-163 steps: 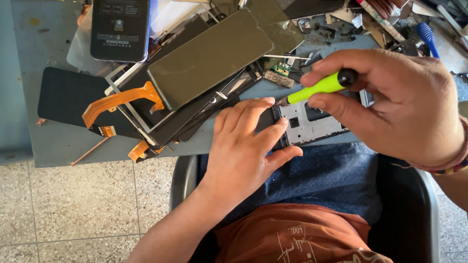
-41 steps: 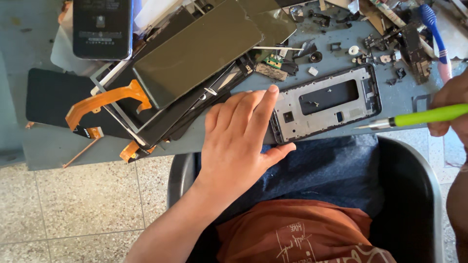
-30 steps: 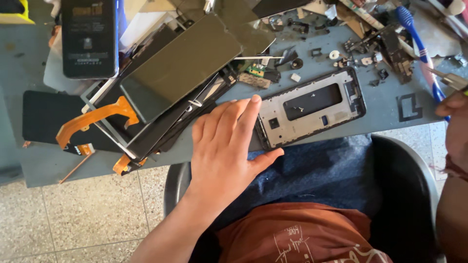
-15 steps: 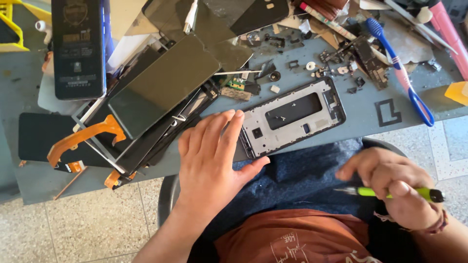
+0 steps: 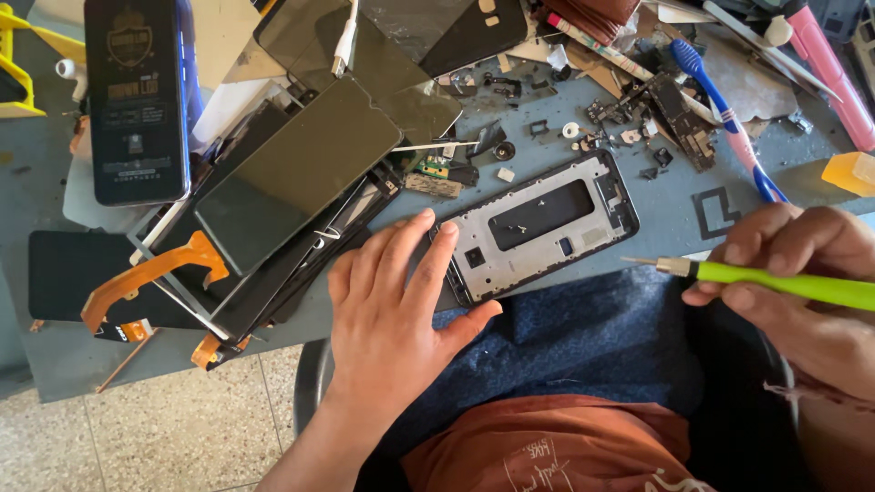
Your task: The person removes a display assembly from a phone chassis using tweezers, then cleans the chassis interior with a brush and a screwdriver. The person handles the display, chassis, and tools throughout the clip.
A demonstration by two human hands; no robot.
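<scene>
A silver phone mid-frame (image 5: 547,228) with a dark rectangular cut-out lies tilted at the near edge of the grey workbench (image 5: 674,214). My left hand (image 5: 396,314) lies flat, fingers spread, pressing on the frame's left end and the bench edge. My right hand (image 5: 802,287) is at the right, off the bench above my lap, gripping a green-handled screwdriver (image 5: 775,282). Its metal tip points left, a short way from the frame's right end and not touching it.
A pile of dark phone screens (image 5: 292,178) with orange flex cables (image 5: 150,273) lies left of my hand. A black phone (image 5: 137,96) lies at the far left. Small screws, parts, a blue toothbrush (image 5: 720,100) and a pink tool (image 5: 834,73) litter the back right.
My right hand carried the screwdriver away from the frame, down over my lap, then back up to the frame's right. My left hand stayed flat on the frame's left end.
</scene>
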